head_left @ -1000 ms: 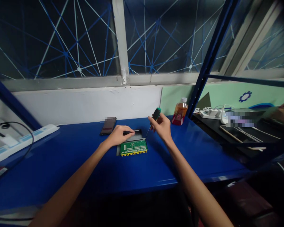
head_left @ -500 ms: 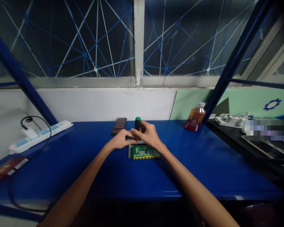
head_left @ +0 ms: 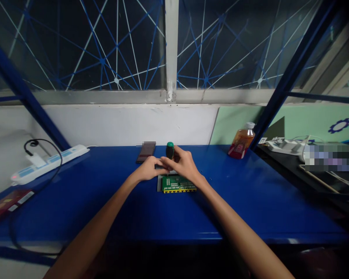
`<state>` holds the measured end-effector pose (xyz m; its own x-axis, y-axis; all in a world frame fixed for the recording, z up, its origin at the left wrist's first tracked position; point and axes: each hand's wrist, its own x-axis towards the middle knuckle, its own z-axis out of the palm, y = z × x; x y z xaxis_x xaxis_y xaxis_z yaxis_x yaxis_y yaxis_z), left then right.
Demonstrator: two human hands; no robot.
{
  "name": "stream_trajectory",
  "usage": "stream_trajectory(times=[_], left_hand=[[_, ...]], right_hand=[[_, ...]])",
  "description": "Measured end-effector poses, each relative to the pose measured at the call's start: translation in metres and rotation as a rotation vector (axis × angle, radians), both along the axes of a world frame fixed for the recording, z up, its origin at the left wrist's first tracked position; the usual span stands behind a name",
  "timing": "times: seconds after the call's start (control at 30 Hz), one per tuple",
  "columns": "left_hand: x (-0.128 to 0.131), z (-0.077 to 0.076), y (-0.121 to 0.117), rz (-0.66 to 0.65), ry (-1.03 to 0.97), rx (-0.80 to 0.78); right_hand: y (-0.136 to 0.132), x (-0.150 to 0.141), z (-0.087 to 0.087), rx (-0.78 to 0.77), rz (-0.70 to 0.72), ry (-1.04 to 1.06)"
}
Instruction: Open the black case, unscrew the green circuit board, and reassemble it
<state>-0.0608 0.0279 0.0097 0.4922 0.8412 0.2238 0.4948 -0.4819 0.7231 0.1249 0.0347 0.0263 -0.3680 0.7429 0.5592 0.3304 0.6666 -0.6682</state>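
A green circuit board (head_left: 178, 183) with a yellow strip along its near edge lies on a grey metal plate or case (head_left: 159, 183) on the blue table. My right hand (head_left: 182, 162) is closed around a screwdriver (head_left: 170, 150), its black and green handle standing upright over the board's far left part. The screwdriver's tip is hard to make out. My left hand (head_left: 151, 168) touches the right fingers, its thumb and fingers brought together near the shaft. What the left fingers pinch is hidden.
A dark phone (head_left: 146, 152) lies behind my left hand. A bottle of reddish drink (head_left: 241, 141) stands at the back right. Tiny screw-like bits (head_left: 210, 178) lie right of the board. At left are a white power strip (head_left: 50, 164) and a red package (head_left: 10, 203).
My right hand has brought the screwdriver from the board's right side to its left and turned it upright, meeting the left hand. The view has swung right-to-left shifted, then held nearly still.
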Motion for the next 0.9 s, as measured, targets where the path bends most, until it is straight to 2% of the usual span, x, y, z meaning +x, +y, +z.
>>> stream_trajectory(times=[0.33, 0.53, 0.73, 0.9], left_hand=[[0.000, -0.001, -0.001, 0.057, -0.026, -0.003], [0.002, 0.002, -0.003, 0.051, -0.045, -0.014], [0.001, 0.001, -0.004, -0.037, -0.037, -0.035], [0.000, -0.001, -0.002, 0.003, -0.010, -0.010]], right_hand=[[-0.003, -0.001, -0.004, -0.026, 0.040, -0.016], [-0.003, 0.001, -0.007, -0.059, 0.039, -0.006], [-0.004, 0.003, -0.006, -0.053, 0.083, 0.025], [-0.004, 0.002, -0.009, -0.085, 0.134, 0.049]])
